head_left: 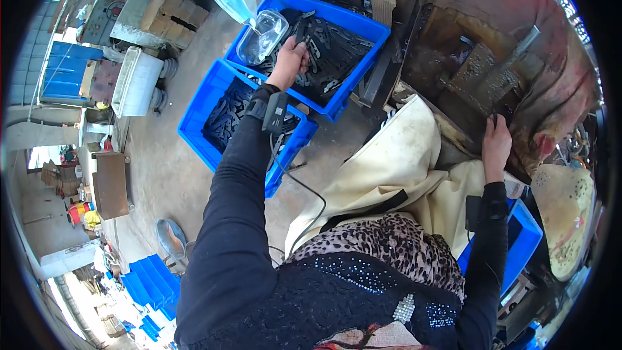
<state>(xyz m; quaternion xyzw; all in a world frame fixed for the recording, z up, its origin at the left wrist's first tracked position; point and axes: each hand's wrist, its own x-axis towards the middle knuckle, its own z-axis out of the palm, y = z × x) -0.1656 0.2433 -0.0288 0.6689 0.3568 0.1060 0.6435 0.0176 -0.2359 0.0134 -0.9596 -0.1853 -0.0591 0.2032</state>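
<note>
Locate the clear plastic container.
In the head view's upper middle, the clear plastic container sits at the left end of the farther blue plastic bin, left of the left hand.

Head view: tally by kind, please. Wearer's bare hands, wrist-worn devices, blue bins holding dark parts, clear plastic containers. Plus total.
Bare hands, left hand and right hand: 2
Black wrist-worn devices: 2
Blue plastic bins holding dark parts: 2
Clear plastic container: 1
Total: 7
</note>
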